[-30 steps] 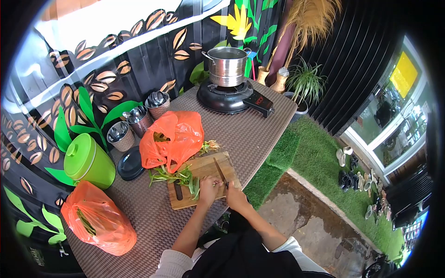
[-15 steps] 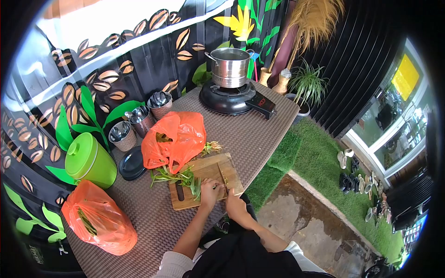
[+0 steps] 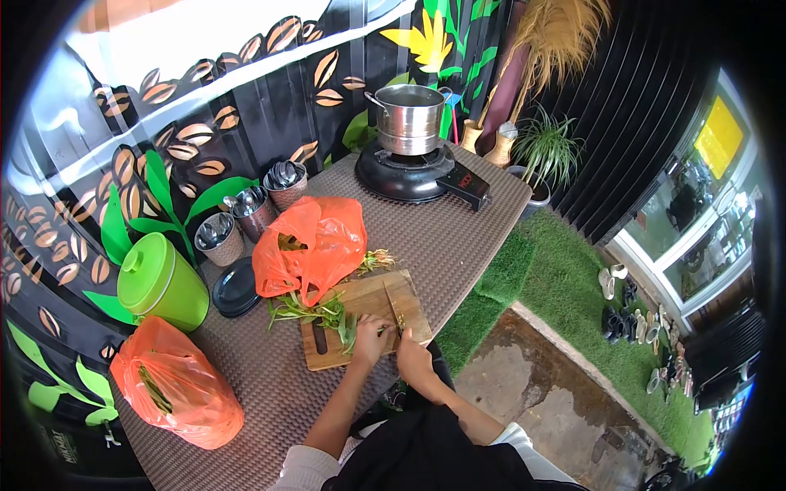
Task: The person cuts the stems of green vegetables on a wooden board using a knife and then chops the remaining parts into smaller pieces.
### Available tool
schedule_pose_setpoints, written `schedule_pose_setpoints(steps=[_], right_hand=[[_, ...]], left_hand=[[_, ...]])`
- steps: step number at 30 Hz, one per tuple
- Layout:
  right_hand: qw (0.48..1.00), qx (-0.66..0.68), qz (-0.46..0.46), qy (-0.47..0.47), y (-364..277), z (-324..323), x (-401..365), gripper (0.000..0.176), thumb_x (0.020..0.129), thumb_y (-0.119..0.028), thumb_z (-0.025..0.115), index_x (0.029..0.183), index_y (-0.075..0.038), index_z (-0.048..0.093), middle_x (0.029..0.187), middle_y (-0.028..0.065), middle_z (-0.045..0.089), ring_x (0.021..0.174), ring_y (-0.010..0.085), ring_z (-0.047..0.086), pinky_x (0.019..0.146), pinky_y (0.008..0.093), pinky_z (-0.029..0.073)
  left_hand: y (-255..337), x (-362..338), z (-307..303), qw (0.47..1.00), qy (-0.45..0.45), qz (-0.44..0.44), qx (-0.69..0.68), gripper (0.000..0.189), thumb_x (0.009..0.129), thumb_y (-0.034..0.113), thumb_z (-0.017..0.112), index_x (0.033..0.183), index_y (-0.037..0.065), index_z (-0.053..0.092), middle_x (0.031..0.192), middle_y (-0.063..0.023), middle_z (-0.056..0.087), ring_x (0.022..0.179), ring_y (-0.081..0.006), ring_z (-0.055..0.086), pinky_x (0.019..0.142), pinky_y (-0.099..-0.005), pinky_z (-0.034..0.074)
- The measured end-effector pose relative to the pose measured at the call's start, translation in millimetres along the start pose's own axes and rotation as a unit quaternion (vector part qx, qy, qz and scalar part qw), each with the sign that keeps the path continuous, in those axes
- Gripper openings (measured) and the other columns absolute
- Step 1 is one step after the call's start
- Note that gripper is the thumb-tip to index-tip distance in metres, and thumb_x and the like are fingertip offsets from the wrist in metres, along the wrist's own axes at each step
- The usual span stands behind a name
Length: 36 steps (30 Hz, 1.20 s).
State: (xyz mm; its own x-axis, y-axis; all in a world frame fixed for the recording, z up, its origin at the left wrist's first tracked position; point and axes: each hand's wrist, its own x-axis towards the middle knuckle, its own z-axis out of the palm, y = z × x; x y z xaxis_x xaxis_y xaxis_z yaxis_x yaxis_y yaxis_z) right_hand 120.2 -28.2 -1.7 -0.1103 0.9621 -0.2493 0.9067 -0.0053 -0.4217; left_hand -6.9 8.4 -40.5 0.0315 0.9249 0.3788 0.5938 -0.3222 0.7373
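A wooden cutting board [image 3: 368,291] lies near the table's front edge. My left hand [image 3: 371,338] has its fingers curled over the stem ends of leafy green stalks [image 3: 332,314], pressing them on the board. The leaves spread left, beyond the board's edge. My right hand [image 3: 416,360] is closed round the handle of a knife [image 3: 393,303], whose blade points away across the board, just right of my left fingertips. Small cut bits lie by the blade. Behind the board sits an open orange plastic bag [image 3: 327,237], with trimmed roots [image 3: 377,260] beside it.
A second orange bag [image 3: 180,385] stands at the left, near a green lidded bucket [image 3: 162,282] and a black lid [image 3: 235,288]. Several cutlery cups, one a metal-coloured cup [image 3: 254,214], line the wall side. A steel pot [image 3: 408,123] sits on a black portable stove [image 3: 401,176].
The whole view has shifted very slightly. Both hands stay almost in place at the board, with the left still on the stalks and the right still round the knife handle.
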Motion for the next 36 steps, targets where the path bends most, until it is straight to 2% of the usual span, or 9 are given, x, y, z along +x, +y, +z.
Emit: schedule_pose_setpoints(steps=[4, 6, 9, 16, 19, 26, 28, 32, 36], right_hand=[[0.997, -0.034, -0.053, 0.055, 7, -4, 7, 0.030, 0.082, -0.007, 0.052, 0.105, 0.005, 0.036, 0.077, 0.0283, 0.062, 0.072, 0.0422, 0.065, 0.061, 0.0477, 0.053], [0.999, -0.027, -0.043, -0.002, 5, -10, -1, 0.036, 0.083, -0.007, 0.050, 0.112, 0.007, 0.036, 0.079, 0.0278, 0.063, 0.073, 0.0414, 0.065, 0.061, 0.0464, 0.054], [1.000, -0.030, -0.002, 0.004, -4, -2, -14, 0.040, 0.083, -0.008, 0.050, 0.116, 0.008, 0.035, 0.079, 0.0270, 0.064, 0.074, 0.0411, 0.065, 0.062, 0.0457, 0.054], [0.999, -0.017, -0.038, 0.016, 7, -1, 2, 0.038, 0.084, -0.009, 0.049, 0.115, 0.006, 0.034, 0.081, 0.0274, 0.063, 0.076, 0.0413, 0.065, 0.064, 0.0481, 0.053], [1.000, -0.008, -0.011, 0.001, -1, 0, -15, 0.037, 0.086, -0.011, 0.048, 0.115, 0.006, 0.034, 0.079, 0.0271, 0.063, 0.077, 0.0424, 0.065, 0.063, 0.0492, 0.052], [0.999, -0.011, -0.038, 0.025, 2, 3, 10, 0.037, 0.087, -0.013, 0.047, 0.117, 0.005, 0.033, 0.083, 0.0296, 0.062, 0.077, 0.0427, 0.064, 0.064, 0.0489, 0.052], [0.999, 0.027, 0.005, -0.026, -5, -9, 0, 0.039, 0.087, -0.011, 0.047, 0.119, 0.006, 0.032, 0.086, 0.0291, 0.063, 0.078, 0.0429, 0.064, 0.067, 0.0490, 0.052], [1.000, -0.006, 0.010, -0.017, -7, 1, -7, 0.039, 0.088, -0.011, 0.046, 0.120, 0.006, 0.032, 0.084, 0.0289, 0.063, 0.078, 0.0441, 0.064, 0.067, 0.0499, 0.051], [0.999, 0.004, -0.031, 0.011, 2, 1, 8, 0.038, 0.087, -0.011, 0.047, 0.117, 0.007, 0.032, 0.083, 0.0296, 0.062, 0.078, 0.0435, 0.064, 0.065, 0.0490, 0.052]], left_hand=[[0, 1, 0, 0.999, -0.013, -0.031, -0.027, 0.008, 0.069, 0.003, 0.070, 0.077, 0.003, 0.069, 0.078, -0.0115, 0.064, 0.080, -0.0285, 0.055, 0.075, -0.0371, 0.045], [0, 0, 0, 0.998, 0.001, -0.050, -0.032, 0.008, 0.067, 0.003, 0.071, 0.075, 0.003, 0.069, 0.077, -0.0115, 0.064, 0.078, -0.0275, 0.056, 0.074, -0.0367, 0.045], [-1, -1, -2, 0.999, -0.005, -0.027, -0.017, 0.013, 0.066, 0.002, 0.072, 0.079, 0.003, 0.070, 0.076, -0.0102, 0.063, 0.076, -0.0239, 0.056, 0.070, -0.0343, 0.047], [-4, 1, -2, 0.999, -0.005, -0.048, -0.006, 0.013, 0.065, 0.004, 0.073, 0.078, 0.005, 0.071, 0.074, -0.0096, 0.063, 0.075, -0.0236, 0.054, 0.070, -0.0341, 0.046], [-2, 1, -4, 0.999, -0.007, -0.046, 0.005, 0.012, 0.066, 0.006, 0.073, 0.078, 0.006, 0.072, 0.075, -0.0096, 0.063, 0.078, -0.0247, 0.054, 0.073, -0.0352, 0.045], [-3, -5, -3, 1.000, -0.002, -0.009, 0.013, 0.010, 0.068, 0.006, 0.071, 0.078, 0.004, 0.070, 0.081, -0.0118, 0.064, 0.085, -0.0289, 0.054, 0.078, -0.0378, 0.045], [-4, -5, -6, 1.000, 0.001, -0.020, 0.016, 0.010, 0.068, 0.006, 0.071, 0.078, 0.004, 0.070, 0.081, -0.0121, 0.064, 0.086, -0.0291, 0.054, 0.078, -0.0378, 0.045], [-6, -1, -4, 0.999, -0.007, -0.034, 0.019, 0.012, 0.067, 0.005, 0.073, 0.079, 0.004, 0.070, 0.075, -0.0108, 0.063, 0.078, -0.0264, 0.056, 0.074, -0.0357, 0.045], [-12, -1, -1, 0.999, -0.009, -0.044, 0.003, 0.014, 0.064, 0.004, 0.074, 0.077, 0.003, 0.070, 0.073, -0.0114, 0.063, 0.072, -0.0245, 0.056, 0.069, -0.0346, 0.046]])
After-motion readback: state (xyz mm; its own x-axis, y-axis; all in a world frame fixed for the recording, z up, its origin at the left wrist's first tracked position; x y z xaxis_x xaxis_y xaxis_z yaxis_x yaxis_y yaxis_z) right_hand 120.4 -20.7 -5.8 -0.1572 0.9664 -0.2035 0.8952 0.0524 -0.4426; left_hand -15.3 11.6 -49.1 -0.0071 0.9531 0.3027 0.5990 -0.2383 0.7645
